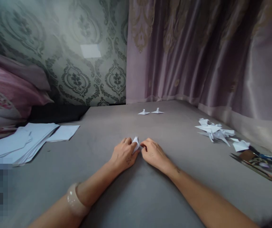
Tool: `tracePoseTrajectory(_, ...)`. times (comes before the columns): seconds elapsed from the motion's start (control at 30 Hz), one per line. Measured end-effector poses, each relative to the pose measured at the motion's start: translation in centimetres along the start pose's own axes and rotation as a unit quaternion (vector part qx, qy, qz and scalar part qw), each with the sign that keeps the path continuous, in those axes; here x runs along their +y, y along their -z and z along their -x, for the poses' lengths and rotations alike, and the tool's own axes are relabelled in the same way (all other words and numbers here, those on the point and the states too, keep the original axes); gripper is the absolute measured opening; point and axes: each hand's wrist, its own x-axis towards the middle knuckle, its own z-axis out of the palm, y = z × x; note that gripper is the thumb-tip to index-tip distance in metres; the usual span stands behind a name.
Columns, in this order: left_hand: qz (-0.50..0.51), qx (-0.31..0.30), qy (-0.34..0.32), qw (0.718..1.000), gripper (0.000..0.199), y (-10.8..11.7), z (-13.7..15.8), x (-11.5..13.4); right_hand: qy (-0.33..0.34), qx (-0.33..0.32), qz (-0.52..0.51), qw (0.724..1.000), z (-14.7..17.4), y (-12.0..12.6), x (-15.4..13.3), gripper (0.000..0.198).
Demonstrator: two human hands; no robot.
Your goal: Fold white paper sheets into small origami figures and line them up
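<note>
A small piece of white folded paper (136, 143) stands between my hands at the middle of the grey surface, its pointed end facing away from me. My left hand (124, 152) is closed on it, thumb and fingers pressing its left side. My right hand (152, 153) is curled shut, with its fingertips at the paper's lower right edge. It seems to pinch that edge, though the fingers partly hide the contact. A pale bangle (73, 198) circles my left forearm.
Two folded paper cranes (144, 112) stand farther back. A heap of folded paper pieces (210, 128) lies at right, near tweezers (252, 166) and blue-handled scissors (271, 158). White paper sheets (35, 136) are stacked at left. Behind are a patterned wall and a curtain (174, 63).
</note>
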Motion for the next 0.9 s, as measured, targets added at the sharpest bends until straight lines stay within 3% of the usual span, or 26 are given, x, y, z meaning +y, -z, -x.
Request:
tracePoseTrajectory(0.33,0.022,0.004,0.002,1.0,0.032,-0.1,-0.3,-0.5,0.05,-0.041,-0.094,0.993,-0.7,-0.7,0.3,0.04)
tracePoseTrajectory(0.5,0.013,-0.01,0.011,1.0,0.029,0.1,-0.4,-0.4,-0.01,0.018,0.045,0.999,-0.3,-0.4,0.0,0.035)
tracePoseTrajectory(0.6,0.028,0.005,0.012,1.0,0.026,-0.1,-0.4,-0.5,0.031,0.014,0.075,0.997,-0.5,-0.8,0.1,0.039)
tracePoseTrajectory(0.9,0.055,0.039,0.024,0.997,0.029,-1.0,-0.5,-1.4,0.055,0.005,-0.129,0.99,-2.0,-2.4,1.2,0.043)
